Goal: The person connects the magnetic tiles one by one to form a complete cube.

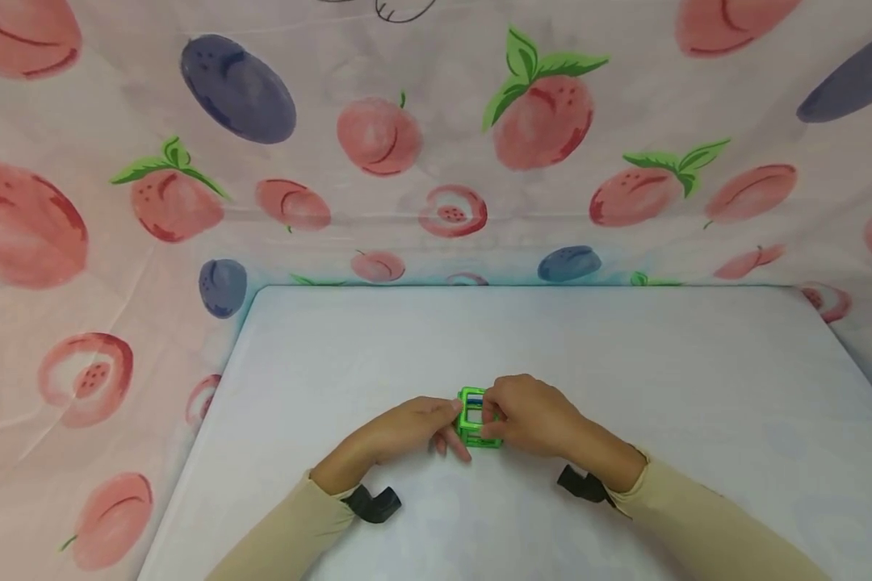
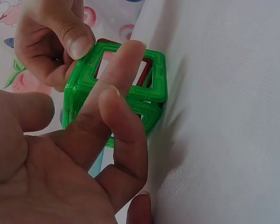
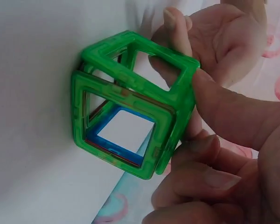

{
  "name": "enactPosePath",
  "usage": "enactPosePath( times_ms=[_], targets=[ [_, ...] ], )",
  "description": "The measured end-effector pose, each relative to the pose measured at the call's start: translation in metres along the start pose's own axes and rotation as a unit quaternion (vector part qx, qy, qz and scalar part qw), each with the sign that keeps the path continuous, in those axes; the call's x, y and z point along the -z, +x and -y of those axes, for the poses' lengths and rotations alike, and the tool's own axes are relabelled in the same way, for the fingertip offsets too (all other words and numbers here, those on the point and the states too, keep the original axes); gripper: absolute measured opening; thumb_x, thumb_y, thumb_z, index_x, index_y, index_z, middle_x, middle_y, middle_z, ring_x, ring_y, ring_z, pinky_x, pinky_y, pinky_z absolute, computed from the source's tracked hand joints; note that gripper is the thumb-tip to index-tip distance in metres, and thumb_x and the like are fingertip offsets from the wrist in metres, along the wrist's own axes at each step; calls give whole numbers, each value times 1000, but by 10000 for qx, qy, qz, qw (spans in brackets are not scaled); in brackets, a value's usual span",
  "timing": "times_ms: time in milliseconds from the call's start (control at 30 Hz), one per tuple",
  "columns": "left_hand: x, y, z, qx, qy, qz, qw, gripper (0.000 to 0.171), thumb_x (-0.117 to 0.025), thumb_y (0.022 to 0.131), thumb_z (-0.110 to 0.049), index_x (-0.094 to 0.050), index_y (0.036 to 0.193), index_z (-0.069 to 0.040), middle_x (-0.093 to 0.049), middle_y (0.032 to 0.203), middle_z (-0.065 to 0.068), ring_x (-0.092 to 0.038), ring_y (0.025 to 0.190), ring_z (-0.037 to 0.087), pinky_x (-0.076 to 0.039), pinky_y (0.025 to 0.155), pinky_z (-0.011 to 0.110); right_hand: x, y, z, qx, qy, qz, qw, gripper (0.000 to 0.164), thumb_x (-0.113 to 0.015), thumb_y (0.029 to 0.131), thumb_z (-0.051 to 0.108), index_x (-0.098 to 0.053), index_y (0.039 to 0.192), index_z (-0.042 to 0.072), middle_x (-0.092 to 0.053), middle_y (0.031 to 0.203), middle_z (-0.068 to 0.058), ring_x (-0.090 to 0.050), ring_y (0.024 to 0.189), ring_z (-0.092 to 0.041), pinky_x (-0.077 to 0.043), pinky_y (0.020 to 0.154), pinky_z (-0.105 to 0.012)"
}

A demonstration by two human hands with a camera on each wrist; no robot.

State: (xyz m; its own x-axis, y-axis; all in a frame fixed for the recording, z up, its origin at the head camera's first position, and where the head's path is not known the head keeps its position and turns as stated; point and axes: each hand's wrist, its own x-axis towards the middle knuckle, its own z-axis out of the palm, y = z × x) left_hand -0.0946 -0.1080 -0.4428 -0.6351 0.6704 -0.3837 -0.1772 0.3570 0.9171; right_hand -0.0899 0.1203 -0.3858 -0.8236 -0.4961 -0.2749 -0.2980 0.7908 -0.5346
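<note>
A small hollow cube of green magnetic tiles (image 1: 483, 442) stands on the white table between both hands. Through the openings in the right wrist view, a blue tile (image 3: 130, 156) shows on its far side. A dark red tile (image 2: 144, 70) appears behind the green frame in the left wrist view. My right hand (image 1: 534, 415) pinches the cube at an upper edge, thumb on the green frame (image 3: 168, 130) and the other fingers curled beneath. My left hand (image 1: 414, 428) is at the cube's left side, fingers extended alongside it; exact contact is hard to tell.
The white tabletop (image 1: 625, 347) extends around the hands to its far edge. Behind it and at the left hangs a fruit-print cloth (image 1: 320, 145). A black strap (image 1: 374, 504) is on the left wrist, with another black strap (image 1: 581, 484) on the right.
</note>
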Motion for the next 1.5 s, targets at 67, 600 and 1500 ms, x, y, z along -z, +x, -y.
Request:
enactPosePath(
  times_ms=[67,600,1500],
  targets=[
    [0,0,0,41,-28,-18,10000,46,-43,110,-41,-71,109,-5,-80,96,6,-61,79,16,-43,82,27,-2,2,-3,96,103,-56,9999,16,-83,86,24,-68,80,21,-54,73,9,-49,66,-9,-40,57,-25],
    [-14,1,-7,293,611,-1051,9921,35,-51,106,-44,-67,94,-15,-73,72,-1,-47,69,14,-34,65,28,-3,34,-63,-205,2535,1088,9610,34,-53,106,40,-75,102,14,-66,101,1,-51,98,-19,-37,84,-38],
    [-22,-2,-17,158,1205,-1335,9836,32,-48,107,-39,-66,94,-15,-66,69,-4,-43,57,10,-32,55,24,-2,2,-70,-692,3664,1311,9186,60,-65,101,37,-45,149,8,-59,83,-9,-54,66,-20,-45,61,-29]
  ],
)
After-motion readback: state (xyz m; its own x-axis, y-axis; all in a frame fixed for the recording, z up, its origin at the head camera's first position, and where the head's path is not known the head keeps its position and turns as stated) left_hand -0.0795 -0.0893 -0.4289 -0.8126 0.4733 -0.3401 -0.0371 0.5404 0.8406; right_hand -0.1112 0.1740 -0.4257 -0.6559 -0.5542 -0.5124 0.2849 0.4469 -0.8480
